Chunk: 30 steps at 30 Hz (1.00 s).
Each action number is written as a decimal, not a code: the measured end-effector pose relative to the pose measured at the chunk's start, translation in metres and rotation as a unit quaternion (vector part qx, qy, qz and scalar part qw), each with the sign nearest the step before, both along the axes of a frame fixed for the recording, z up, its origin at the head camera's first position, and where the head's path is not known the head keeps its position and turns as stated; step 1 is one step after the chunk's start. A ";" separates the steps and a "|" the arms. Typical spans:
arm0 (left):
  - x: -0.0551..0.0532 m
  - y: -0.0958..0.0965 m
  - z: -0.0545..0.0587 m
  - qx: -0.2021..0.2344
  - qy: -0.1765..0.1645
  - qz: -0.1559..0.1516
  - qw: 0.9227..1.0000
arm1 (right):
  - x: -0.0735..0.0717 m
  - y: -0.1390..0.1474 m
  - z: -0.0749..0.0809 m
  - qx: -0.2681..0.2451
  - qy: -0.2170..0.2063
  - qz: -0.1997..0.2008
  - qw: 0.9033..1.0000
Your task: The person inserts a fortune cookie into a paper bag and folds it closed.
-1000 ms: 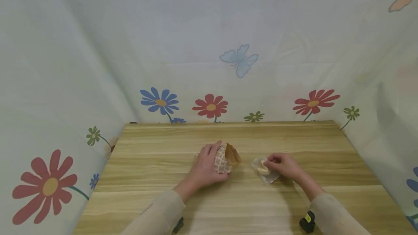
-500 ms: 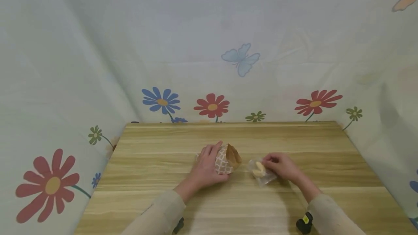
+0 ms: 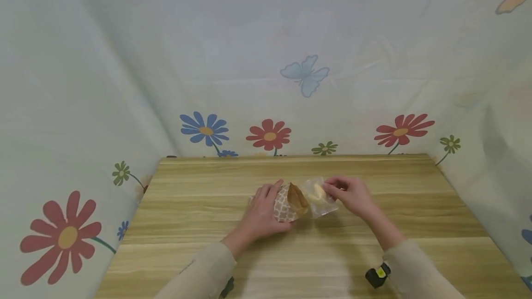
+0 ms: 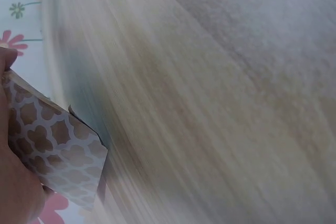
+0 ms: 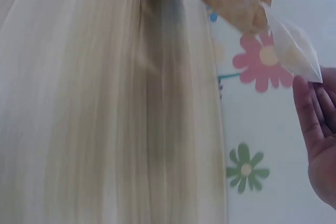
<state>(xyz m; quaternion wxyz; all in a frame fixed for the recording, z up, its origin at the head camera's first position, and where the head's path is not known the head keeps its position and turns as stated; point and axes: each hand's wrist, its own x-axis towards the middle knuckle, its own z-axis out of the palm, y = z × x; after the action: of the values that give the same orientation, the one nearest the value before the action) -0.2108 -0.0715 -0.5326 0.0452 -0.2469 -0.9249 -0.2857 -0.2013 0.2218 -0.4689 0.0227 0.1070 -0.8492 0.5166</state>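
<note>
A brown paper bag (image 3: 283, 204) with a white lattice pattern lies on its side, its mouth gaping to the right. My left hand (image 3: 261, 212) grips it from the left, thumb on the near side and fingers over the far side. Just right of the mouth, my right hand (image 3: 351, 196) pinches a small clear plastic packet (image 3: 317, 197) by its right edge. Pale yellow pieces show inside the packet. In the right wrist view the packet (image 5: 294, 51) is right at the bag's rim, with the right hand's thumb and fingers on its corner.
Both hands work over a wood-grain table (image 3: 199, 174). A cloth backdrop (image 3: 232, 59) printed with flowers and a butterfly rises behind it and on both sides. A black wrist device (image 3: 377, 275) with a yellow label hangs beside the right sleeve.
The right hand has brought the packet left and away from me, up to the bag's mouth, turning it more upright. The left hand and the bag have stayed in place.
</note>
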 end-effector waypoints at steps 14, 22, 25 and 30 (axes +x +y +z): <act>0.003 0.006 -0.002 -0.006 -0.004 0.022 1.000 | -0.007 -0.041 -0.006 -0.023 0.119 -0.070 0.990; 0.003 0.008 -0.002 -0.005 0.010 0.048 0.999 | -0.002 -0.045 -0.018 -0.011 0.125 -0.049 0.991; 0.003 0.008 -0.003 -0.006 0.026 0.056 0.998 | -0.001 -0.046 -0.021 -0.006 0.122 -0.041 0.992; 0.003 0.007 -0.006 -0.013 0.043 0.059 0.997 | 0.000 -0.046 -0.023 0.005 0.090 -0.025 0.996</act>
<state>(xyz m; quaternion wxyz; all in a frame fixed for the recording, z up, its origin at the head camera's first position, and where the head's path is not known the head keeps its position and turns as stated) -0.2081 -0.0642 -0.5389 0.0982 -0.2044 -0.9388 -0.2594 -0.2009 0.1756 -0.4918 0.1114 0.1317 -0.8486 0.5001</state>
